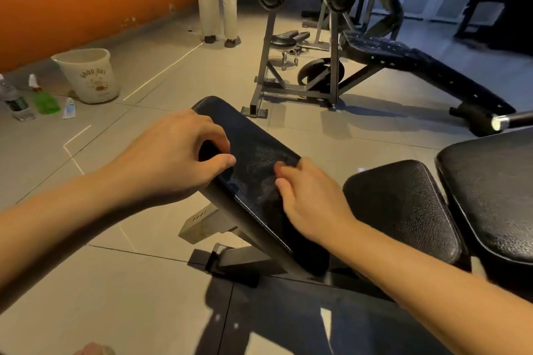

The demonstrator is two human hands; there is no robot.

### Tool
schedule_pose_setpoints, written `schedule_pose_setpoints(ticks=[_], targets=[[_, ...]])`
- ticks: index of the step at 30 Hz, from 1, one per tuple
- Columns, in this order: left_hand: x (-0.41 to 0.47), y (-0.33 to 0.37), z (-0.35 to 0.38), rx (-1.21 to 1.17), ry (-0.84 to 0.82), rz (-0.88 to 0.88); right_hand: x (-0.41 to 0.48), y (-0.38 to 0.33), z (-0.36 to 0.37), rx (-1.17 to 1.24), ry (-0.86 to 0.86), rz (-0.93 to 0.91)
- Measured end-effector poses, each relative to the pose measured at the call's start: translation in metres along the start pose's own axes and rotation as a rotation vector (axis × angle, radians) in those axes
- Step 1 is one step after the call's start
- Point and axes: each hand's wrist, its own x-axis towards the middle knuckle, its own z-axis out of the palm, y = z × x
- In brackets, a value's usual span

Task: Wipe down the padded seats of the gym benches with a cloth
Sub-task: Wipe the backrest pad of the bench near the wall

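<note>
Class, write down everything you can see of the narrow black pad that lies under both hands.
The narrow black pad is long with a rounded far end, covered in grained, leather-like material with pale stitching along its edge. It stands off the tiled floor on a metal frame. The left hand, fingers curled, sits at its left edge; the right hand rests on its right side. Whether a dark cloth lies between them cannot be told.

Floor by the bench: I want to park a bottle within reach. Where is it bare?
Bare grey tiled floor lies left of the black padded bench pad, between it and the round white bucket. More lies past the pad's far end, before the grey metal rack frame. Crowded: around the green spray bottle beside the bucket.
</note>
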Motion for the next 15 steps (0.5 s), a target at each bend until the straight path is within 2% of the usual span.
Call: schedule_pose_setpoints(ticks=[2, 3, 6, 7, 11, 12, 15], targets=[[0.002, 0.0, 0.001, 0.0, 0.017, 0.0, -0.008, -0.017, -0.004, 0.005, -0.033, -0.147], [0.003, 0.001, 0.001, -0.01, 0.022, -0.003, -0.003, -0.011, -0.005, -0.021, -0.04, -0.151], [0.001, 0.001, 0.001, -0.024, 0.012, -0.005, 0.017, 0.018, -0.005, -0.056, -0.048, 0.135], [0.0, 0.001, 0.001, -0.022, 0.003, -0.001, 0.013, 0.015, -0.005, -0.071, -0.073, 0.145], [-0.002, 0.001, 0.0, -0.002, -0.006, -0.005, -0.02, -0.017, -0.004, -0.015, -0.072, -0.104], [-0.002, 0.001, 0.001, 0.001, -0.008, -0.009, -0.017, -0.003, -0.003, -0.047, -0.074, -0.086], [-0.003, 0.001, 0.002, 0.016, -0.023, 0.014, -0.01, 0.04, 0.0, -0.108, -0.121, 0.162]])
